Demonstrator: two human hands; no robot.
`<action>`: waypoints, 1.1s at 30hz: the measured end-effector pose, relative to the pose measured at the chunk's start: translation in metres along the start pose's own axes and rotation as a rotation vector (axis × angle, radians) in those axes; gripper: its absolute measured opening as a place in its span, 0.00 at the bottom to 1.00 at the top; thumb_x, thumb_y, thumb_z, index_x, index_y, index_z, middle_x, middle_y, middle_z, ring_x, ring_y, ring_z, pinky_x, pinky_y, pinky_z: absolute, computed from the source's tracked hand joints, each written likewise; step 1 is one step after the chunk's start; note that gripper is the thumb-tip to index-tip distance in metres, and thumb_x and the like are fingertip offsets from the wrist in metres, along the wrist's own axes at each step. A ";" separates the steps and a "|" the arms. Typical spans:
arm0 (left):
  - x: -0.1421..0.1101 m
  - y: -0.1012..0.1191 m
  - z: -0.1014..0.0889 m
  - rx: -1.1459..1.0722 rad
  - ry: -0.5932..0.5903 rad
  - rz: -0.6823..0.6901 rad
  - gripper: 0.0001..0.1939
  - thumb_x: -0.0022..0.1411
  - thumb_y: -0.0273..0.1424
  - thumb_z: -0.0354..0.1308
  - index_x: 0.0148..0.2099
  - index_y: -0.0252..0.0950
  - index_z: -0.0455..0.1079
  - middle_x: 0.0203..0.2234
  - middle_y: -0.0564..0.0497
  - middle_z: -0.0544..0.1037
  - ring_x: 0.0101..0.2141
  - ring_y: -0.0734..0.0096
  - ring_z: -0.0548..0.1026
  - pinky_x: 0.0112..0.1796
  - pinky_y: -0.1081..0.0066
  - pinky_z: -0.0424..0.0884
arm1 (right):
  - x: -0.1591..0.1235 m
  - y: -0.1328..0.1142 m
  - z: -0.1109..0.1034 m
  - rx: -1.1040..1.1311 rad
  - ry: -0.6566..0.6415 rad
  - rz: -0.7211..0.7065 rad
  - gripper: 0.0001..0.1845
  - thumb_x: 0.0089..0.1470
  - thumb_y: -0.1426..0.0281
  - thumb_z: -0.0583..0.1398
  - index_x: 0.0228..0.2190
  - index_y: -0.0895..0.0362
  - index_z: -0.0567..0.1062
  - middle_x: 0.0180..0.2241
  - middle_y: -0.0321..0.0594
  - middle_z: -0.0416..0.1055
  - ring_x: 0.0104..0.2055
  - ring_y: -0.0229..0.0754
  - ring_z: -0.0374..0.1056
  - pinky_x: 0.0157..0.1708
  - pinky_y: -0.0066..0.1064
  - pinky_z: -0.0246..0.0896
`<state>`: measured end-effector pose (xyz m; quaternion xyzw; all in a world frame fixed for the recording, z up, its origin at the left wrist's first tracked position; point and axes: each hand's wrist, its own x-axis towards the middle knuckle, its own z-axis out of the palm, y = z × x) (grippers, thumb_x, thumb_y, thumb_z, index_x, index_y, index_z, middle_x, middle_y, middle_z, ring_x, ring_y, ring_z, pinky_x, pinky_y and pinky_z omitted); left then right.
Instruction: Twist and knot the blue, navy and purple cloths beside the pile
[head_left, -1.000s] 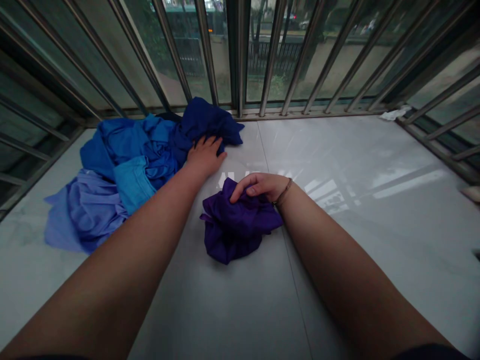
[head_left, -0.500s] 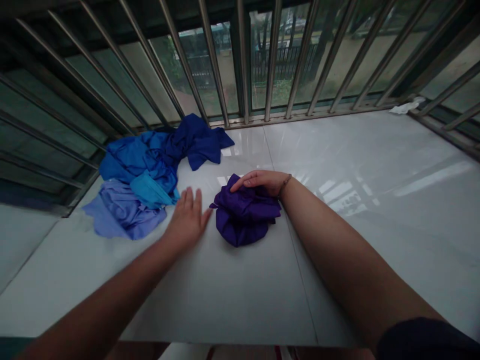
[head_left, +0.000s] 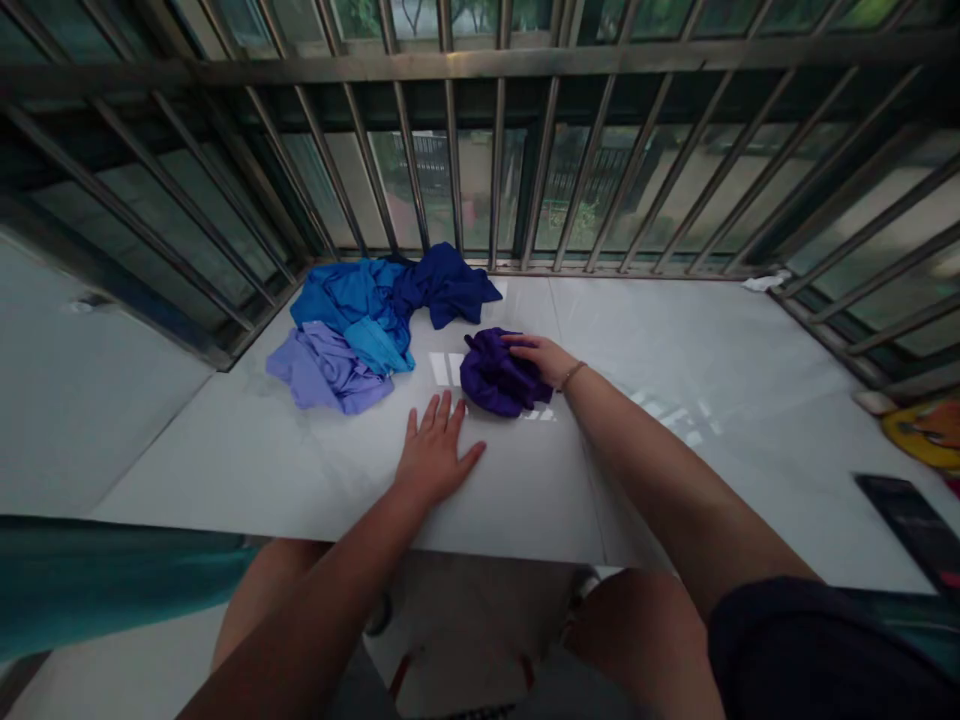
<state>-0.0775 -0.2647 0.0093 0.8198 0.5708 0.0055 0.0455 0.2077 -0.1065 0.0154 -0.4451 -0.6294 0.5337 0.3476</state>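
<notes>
Tile (head_left: pixel 300 490), purple cloth (head_left: pixel 495 378) under right hand (head_left: pixel 536 358)

Right edge cuts off a yellow object (head_left: pixel 926 432).

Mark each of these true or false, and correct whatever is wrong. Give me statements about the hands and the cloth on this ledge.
1. The right hand rests on the crumpled purple cloth. True.
2. The left hand grips the purple cloth. False: it lies flat with fingers spread on the white ledge, just off the cloth.
3. A bracelet circles the right wrist. True.
4. The blue clothes lie to the right of the purple cloth. False: they lie to its left, near the metal window bars.
5. A white scrap lies far right, by the bars. True.
</notes>
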 end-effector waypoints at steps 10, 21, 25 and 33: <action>-0.002 -0.015 -0.010 -0.168 -0.056 0.075 0.44 0.77 0.58 0.45 0.83 0.36 0.53 0.82 0.36 0.45 0.81 0.42 0.43 0.75 0.35 0.41 | -0.257 0.002 0.067 -0.990 0.285 0.118 0.41 0.71 0.60 0.54 0.76 0.69 0.59 0.64 0.66 0.74 0.70 0.67 0.64 0.75 0.63 0.43; -0.086 -0.032 -0.007 -0.082 -0.035 0.289 0.47 0.76 0.58 0.47 0.83 0.33 0.50 0.82 0.36 0.46 0.80 0.46 0.46 0.76 0.41 0.43 | -0.316 0.003 0.105 -1.423 0.569 0.369 0.39 0.74 0.57 0.50 0.76 0.65 0.61 0.59 0.62 0.79 0.65 0.63 0.70 0.69 0.51 0.55; -0.129 -0.027 0.003 -0.100 0.054 0.247 0.42 0.78 0.52 0.48 0.82 0.32 0.54 0.81 0.34 0.50 0.80 0.45 0.48 0.76 0.40 0.46 | -0.314 0.004 0.100 -1.457 0.529 0.378 0.38 0.74 0.58 0.51 0.75 0.67 0.62 0.60 0.62 0.78 0.66 0.63 0.69 0.71 0.52 0.53; -0.209 0.043 0.098 -0.499 -0.575 0.505 0.40 0.61 0.46 0.65 0.73 0.43 0.70 0.71 0.34 0.72 0.71 0.40 0.70 0.70 0.48 0.67 | -0.312 0.015 0.093 -1.500 0.488 0.296 0.38 0.73 0.60 0.50 0.75 0.68 0.60 0.59 0.62 0.78 0.64 0.63 0.70 0.71 0.56 0.52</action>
